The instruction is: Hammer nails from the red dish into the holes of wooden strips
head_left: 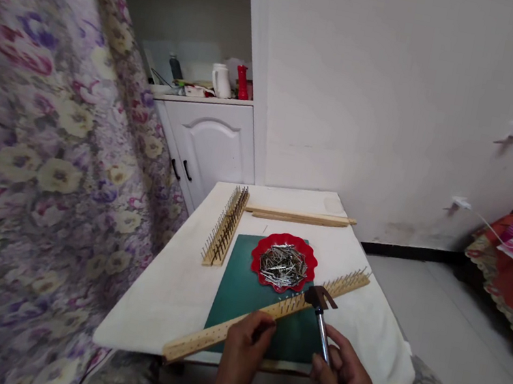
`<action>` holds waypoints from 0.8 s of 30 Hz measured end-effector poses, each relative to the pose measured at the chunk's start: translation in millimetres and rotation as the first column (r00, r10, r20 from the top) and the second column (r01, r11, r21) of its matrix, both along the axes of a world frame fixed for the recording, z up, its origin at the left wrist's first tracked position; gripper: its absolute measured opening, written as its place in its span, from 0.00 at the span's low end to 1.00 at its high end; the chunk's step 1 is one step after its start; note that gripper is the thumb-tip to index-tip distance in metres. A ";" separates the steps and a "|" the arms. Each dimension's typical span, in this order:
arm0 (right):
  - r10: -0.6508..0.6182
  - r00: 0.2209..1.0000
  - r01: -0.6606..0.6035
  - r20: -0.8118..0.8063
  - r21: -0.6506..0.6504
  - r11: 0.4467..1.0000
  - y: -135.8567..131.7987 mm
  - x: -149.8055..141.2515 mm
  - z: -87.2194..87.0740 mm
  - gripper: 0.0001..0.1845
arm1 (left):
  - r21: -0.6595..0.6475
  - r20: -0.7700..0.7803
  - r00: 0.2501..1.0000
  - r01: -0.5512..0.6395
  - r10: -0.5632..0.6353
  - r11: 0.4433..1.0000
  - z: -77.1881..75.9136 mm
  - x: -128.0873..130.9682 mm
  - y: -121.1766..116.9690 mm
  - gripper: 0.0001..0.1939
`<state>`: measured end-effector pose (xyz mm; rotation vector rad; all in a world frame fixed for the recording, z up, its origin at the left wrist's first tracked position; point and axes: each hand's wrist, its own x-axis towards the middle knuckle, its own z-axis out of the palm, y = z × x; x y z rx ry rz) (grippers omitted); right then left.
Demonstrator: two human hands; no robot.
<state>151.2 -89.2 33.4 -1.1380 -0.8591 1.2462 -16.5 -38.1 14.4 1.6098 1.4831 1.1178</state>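
My right hand [346, 375] is closed round the metal handle of a small hammer [321, 311], whose dark head rests just over a long wooden strip [222, 333]. Nails stand in a row along the strip's far half. My left hand [246, 342] is curled at the strip's middle, its fingertips pinched on the wood near the last nail; whether it holds a nail I cannot make out. The strip lies slantwise across a green cutting mat [238, 295]. Beyond it a red scalloped dish [283, 264] holds a heap of loose nails.
A second nailed wooden strip [226, 226] lies at the left on the white table [170, 289], and two bare wooden strips [299, 215] lie at its far edge. A flowered curtain [40, 180] hangs left. A white cabinet [210, 144] stands behind.
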 end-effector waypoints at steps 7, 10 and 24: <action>0.050 0.999 -0.050 -0.012 -0.008 0.999 0.6 0.7 -8.0 0.26 | 0.042 -0.072 0.995 -0.063 0.066 0.997 -5.4 -5.5 36.7 0.07; 0.052 0.999 -0.052 0.005 -0.007 0.999 1.1 0.8 -9.3 0.25 | 0.076 -0.099 0.994 -0.046 0.054 0.996 -8.1 -3.6 40.0 0.08; 0.068 0.997 -0.069 -0.048 -0.015 0.997 2.6 0.1 -7.5 0.25 | 0.059 -0.113 0.992 -0.043 0.050 0.997 -11.2 -1.9 41.6 0.07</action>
